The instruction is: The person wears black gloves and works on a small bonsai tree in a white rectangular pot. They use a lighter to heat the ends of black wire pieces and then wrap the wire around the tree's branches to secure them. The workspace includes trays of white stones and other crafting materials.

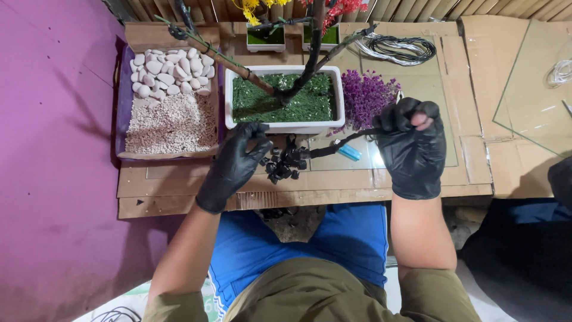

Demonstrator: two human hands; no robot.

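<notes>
Gloved hands working a dark stem at a white planter.
Right hand (412, 143) clenched the stem (345, 141), its axis running toward nine o'clock; left hand (238, 161), fingers loosely curled, touched the black bud cluster (285, 162) on the desk (179, 185).

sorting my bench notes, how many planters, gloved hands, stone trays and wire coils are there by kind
planters: 3, white, one big, two small
gloved hands: 2, left, right
stone tray: 1
wire coils: 2, dark, pale
total: 8

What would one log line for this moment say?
left hand: on black pieces | right hand: gripping black stem | white planter behind
</notes>
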